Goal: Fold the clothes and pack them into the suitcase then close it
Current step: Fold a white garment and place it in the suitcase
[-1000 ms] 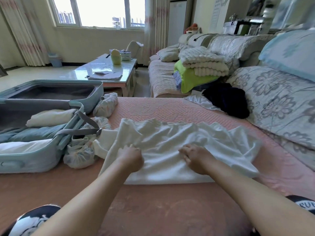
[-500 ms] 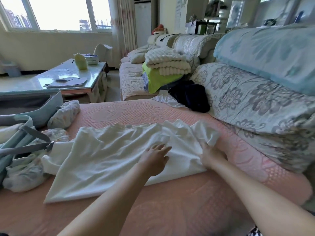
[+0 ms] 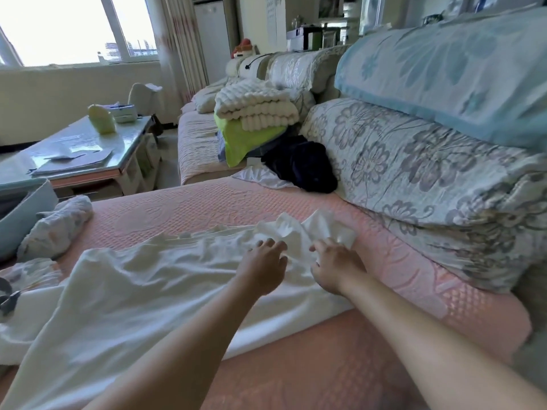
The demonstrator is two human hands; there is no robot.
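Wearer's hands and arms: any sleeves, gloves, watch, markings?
Left hand and right hand are bare, with no gloves, rings, watch or bands visible. No sleeves show on either arm up to the frame edge, and there are no markings or cables.

White garment spread rumpled on pink bed; blue suitcase corner at left.

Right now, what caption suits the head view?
Left hand presses and right hand grips white garment on pink bedding.
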